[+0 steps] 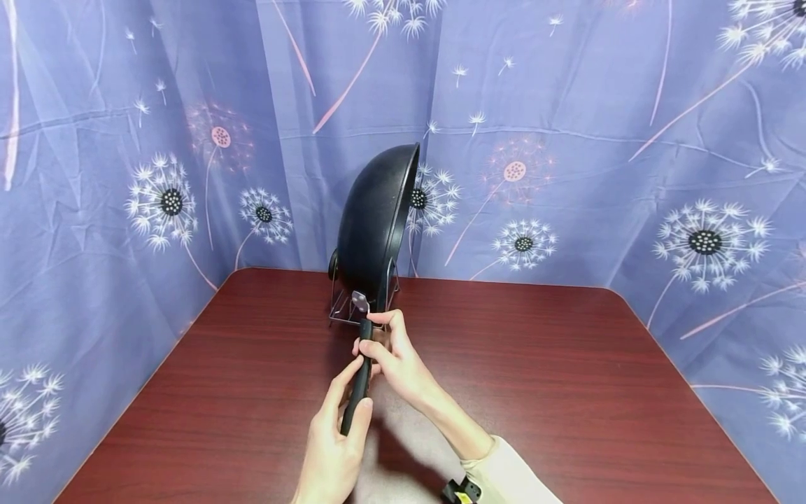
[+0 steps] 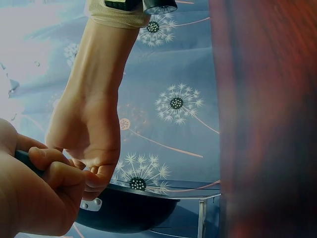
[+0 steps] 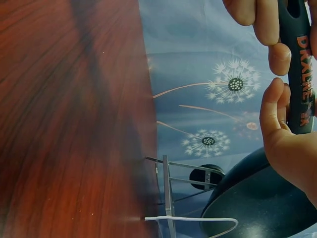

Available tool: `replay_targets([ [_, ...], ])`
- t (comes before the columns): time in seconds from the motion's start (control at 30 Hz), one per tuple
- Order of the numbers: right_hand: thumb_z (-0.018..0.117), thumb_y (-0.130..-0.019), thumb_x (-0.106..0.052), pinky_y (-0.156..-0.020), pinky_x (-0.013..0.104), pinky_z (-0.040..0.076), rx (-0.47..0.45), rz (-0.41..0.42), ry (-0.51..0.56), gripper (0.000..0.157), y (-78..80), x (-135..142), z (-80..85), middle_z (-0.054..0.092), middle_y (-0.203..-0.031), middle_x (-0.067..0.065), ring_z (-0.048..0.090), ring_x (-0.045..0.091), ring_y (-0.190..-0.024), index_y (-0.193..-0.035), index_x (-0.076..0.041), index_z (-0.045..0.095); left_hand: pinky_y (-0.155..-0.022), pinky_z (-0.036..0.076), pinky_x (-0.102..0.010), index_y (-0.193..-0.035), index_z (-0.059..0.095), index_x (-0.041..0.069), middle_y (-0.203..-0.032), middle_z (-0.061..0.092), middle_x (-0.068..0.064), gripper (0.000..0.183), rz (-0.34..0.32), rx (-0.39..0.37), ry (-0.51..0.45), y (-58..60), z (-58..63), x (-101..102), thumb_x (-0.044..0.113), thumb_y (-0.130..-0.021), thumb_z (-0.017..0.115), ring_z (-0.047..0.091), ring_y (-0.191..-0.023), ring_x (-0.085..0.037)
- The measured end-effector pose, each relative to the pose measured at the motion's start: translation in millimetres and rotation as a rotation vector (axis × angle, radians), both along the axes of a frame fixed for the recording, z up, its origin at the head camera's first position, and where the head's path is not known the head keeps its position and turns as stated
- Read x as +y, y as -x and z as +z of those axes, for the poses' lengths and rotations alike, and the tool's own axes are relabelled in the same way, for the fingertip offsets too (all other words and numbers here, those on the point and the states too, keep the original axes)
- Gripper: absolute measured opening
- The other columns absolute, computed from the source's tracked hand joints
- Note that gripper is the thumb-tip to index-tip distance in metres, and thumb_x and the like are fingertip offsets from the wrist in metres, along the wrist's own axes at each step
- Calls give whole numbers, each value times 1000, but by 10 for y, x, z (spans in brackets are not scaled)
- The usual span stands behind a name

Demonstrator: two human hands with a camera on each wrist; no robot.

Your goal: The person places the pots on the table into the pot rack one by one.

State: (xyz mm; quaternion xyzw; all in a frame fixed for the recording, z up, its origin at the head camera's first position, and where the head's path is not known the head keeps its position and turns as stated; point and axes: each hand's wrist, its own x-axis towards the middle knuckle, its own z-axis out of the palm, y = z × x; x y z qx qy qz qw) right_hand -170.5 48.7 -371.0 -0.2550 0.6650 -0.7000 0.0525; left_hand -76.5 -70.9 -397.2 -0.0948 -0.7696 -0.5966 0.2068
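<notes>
A black wok [image 1: 374, 217] stands on edge, its rounded underside to the left and its rim to the right. Its lower part is at a wire rack [image 1: 343, 320]; whether the two touch is unclear. The wok's long black handle [image 1: 357, 395] points toward me, joined by a riveted metal bracket [image 1: 360, 302]. My left hand [image 1: 330, 444] grips the handle's near end, thumb on the right side. Farther up, my right hand [image 1: 403, 367] holds it near the bracket. In the right wrist view, orange lettering shows on the handle [image 3: 300, 79].
A dark red wooden table [image 1: 535, 392] spreads out under the hands, more of it to the right. Blue curtains [image 1: 567, 91] with dandelion prints enclose its back and sides. A round dark piece [image 1: 332, 264] shows left of the wok by the rack.
</notes>
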Motion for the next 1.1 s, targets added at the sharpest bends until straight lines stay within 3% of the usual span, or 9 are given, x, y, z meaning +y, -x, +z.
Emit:
replay_targets([
  [0.2,45,-100,-6,-66,20,55,-43,8,18,39,-14,43,-35,55,-105,35,61,7,-82,-134,-3,24,-84,47,-18,-144,50,28,-117,72,9,56,34,-17,50,-2,-20,12,5,-94,65,63,-99,-5],
  [0.33,47,-100,-7,-67,21,56,-68,-6,10,41,-13,50,-75,57,-106,32,61,7,-85,-135,-5,25,-82,47,-20,-144,50,30,-111,71,11,58,56,-49,81,-11,-23,15,5,-94,65,62,-95,-6],
  [0.43,47,-100,-7,-68,22,57,-96,-7,9,42,-4,49,-118,58,-104,24,61,8,-86,-136,-5,25,-77,48,-22,-144,50,32,-109,69,8,57,49,-82,88,-9,-39,16,7,-95,65,59,-93,-7],
  [0.67,46,-101,-5,-70,23,58,-163,-23,40,41,10,76,-195,56,-103,15,60,9,-87,-135,-5,24,-63,49,-22,-144,50,32,-126,67,-4,52,-6,-128,64,34,-100,32,14,-97,64,58,-87,-9],
  [0.9,45,-100,-5,-72,26,59,-176,-30,47,40,32,101,-220,56,-105,21,62,10,-85,-134,-4,24,-70,49,-22,-145,50,24,-113,68,-4,51,-16,-78,53,66,-138,70,14,-97,64,57,-90,-8],
  [1.1,45,-99,-5,-71,27,59,-202,-31,40,39,76,122,-256,57,-102,17,64,11,-77,-133,-6,25,-76,50,-26,-147,44,24,-113,67,-3,49,-32,-111,101,63,-144,103,20,-100,59,59,-95,-10],
])
